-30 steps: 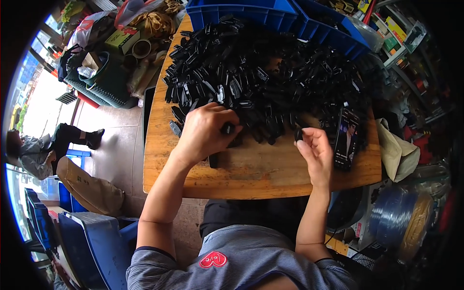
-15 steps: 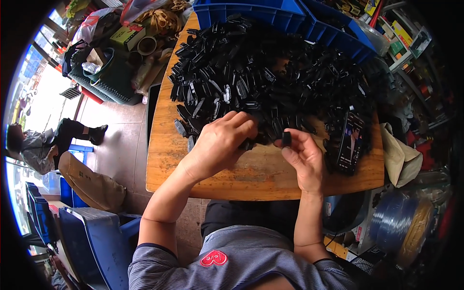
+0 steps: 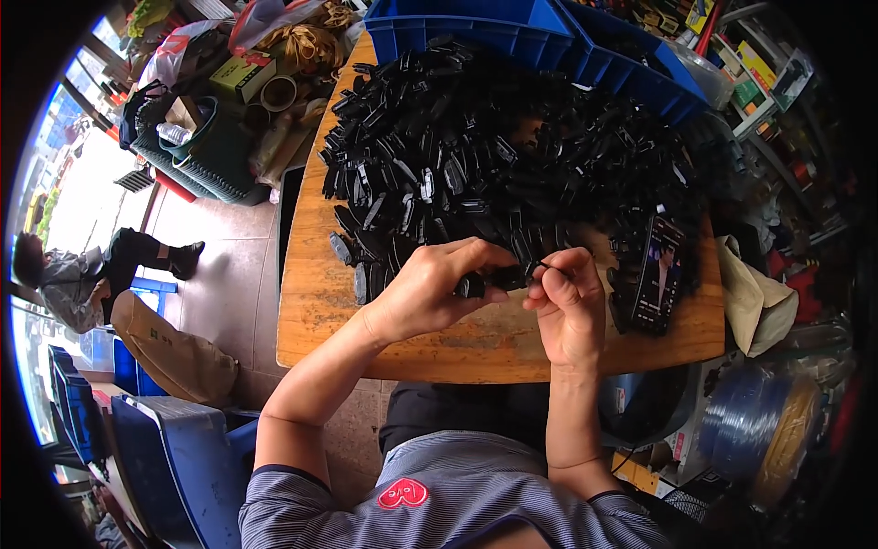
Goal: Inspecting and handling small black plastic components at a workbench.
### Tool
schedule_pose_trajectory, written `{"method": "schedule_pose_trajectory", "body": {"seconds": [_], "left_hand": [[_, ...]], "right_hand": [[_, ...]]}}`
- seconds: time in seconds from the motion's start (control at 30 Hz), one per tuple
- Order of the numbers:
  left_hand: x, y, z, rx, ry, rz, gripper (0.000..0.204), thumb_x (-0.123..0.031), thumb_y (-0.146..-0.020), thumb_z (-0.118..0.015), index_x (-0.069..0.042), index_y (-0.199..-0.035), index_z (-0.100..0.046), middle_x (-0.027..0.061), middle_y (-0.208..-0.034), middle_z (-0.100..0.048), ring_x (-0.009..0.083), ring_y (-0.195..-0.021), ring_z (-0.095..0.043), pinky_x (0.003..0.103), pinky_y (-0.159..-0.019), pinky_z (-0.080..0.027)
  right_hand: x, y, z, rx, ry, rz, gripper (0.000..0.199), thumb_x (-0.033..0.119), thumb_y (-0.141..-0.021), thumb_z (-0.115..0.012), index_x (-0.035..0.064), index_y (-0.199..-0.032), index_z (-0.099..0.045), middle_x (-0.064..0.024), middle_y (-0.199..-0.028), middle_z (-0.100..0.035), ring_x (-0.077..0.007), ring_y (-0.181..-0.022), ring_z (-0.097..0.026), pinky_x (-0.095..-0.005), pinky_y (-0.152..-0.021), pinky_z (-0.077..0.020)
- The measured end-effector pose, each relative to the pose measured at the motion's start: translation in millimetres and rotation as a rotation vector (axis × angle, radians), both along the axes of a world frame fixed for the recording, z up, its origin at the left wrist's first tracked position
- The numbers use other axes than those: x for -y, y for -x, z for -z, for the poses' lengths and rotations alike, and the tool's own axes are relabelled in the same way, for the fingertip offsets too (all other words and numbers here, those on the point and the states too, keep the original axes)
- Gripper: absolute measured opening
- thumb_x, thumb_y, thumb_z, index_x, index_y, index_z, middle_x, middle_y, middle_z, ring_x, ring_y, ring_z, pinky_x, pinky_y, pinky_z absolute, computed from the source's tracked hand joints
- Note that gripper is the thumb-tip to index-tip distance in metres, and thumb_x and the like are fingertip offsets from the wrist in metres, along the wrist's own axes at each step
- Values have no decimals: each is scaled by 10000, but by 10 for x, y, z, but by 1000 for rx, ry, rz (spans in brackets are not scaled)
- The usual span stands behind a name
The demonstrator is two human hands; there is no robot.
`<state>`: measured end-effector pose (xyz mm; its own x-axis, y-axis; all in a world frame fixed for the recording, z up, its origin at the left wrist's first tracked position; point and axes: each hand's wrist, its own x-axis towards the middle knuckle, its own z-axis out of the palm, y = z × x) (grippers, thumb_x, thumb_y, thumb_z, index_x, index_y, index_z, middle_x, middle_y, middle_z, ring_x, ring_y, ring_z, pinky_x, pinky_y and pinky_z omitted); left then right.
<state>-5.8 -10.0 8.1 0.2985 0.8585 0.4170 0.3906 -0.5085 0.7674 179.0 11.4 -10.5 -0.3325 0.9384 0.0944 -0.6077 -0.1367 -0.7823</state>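
Note:
A large heap of small black plastic parts (image 3: 430, 137) covers much of the wooden table (image 3: 439, 352) before me. My left hand (image 3: 430, 288) is closed round a black plastic part (image 3: 471, 285) at the heap's near edge. Close on its right, my right hand (image 3: 572, 306) pinches a small dark piece between thumb and fingers, held against the end of the part. What exactly that piece is stays hidden by the fingers. To the right of my hands, a phone (image 3: 658, 274) with a lit screen leans among more black parts.
Blue plastic crates (image 3: 476, 35) stand along the table's far side. Right of the table are a beige cloth bag (image 3: 757, 297), wrapped spools (image 3: 754, 421) and crowded shelves. At left, a person (image 3: 69, 284) sits near a green basket (image 3: 206, 151) and blue bins (image 3: 178, 457).
My left hand has come back from the heap and turned, showing the black part in it. My right hand has moved slightly left, bringing its small piece against that part.

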Motion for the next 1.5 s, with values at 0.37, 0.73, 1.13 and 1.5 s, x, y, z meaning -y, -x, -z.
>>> {"method": "schedule_pose_trajectory", "body": {"seconds": [0.37, 0.73, 1.13, 1.5], "left_hand": [[-15, 14, 38, 170, 94, 81, 317, -57, -700, -722, -16, -998, -622, 64, -884, -615, 134, -698, -552, 255, -647, -449], [1, -1, 38, 211, 40, 77, 305, -83, -709, -725, -8, -984, -618, 58, -856, -608, 148, -698, -551, 268, -619, -433], [49, -49, 20, 265, 249, 82, 267, -76, -718, -729, 9, -946, -620, 58, -808, -609, 130, -685, -567, 266, -588, -457], [39, -97, 63, 657, 806, 243, 407, -129, -781, -696, 63, -1096, -525, 130, -841, -641, 179, -721, -640, 293, -676, -544]], "right_hand": [[-8, -92, 52, 8, 102, -241, 177, 125, -790, -691, 45, -829, -538, -28, -662, -555, -117, -527, -540, -248, -470, -465], [64, -28, 88, 1, -47, -100, 207, 132, -801, -682, 36, -906, -531, -37, -699, -555, -131, -543, -548, -256, -471, -473], [159, -63, 89, 131, 108, -179, 227, 195, -837, -648, 47, -948, -516, -41, -843, -557, -106, -645, -550, -250, -515, -505], [27, 19, 58, 702, -533, 156, 498, 373, -786, -686, 18, -1089, -514, -83, -1150, -515, -110, -896, -464, -236, -801, -383]]}}
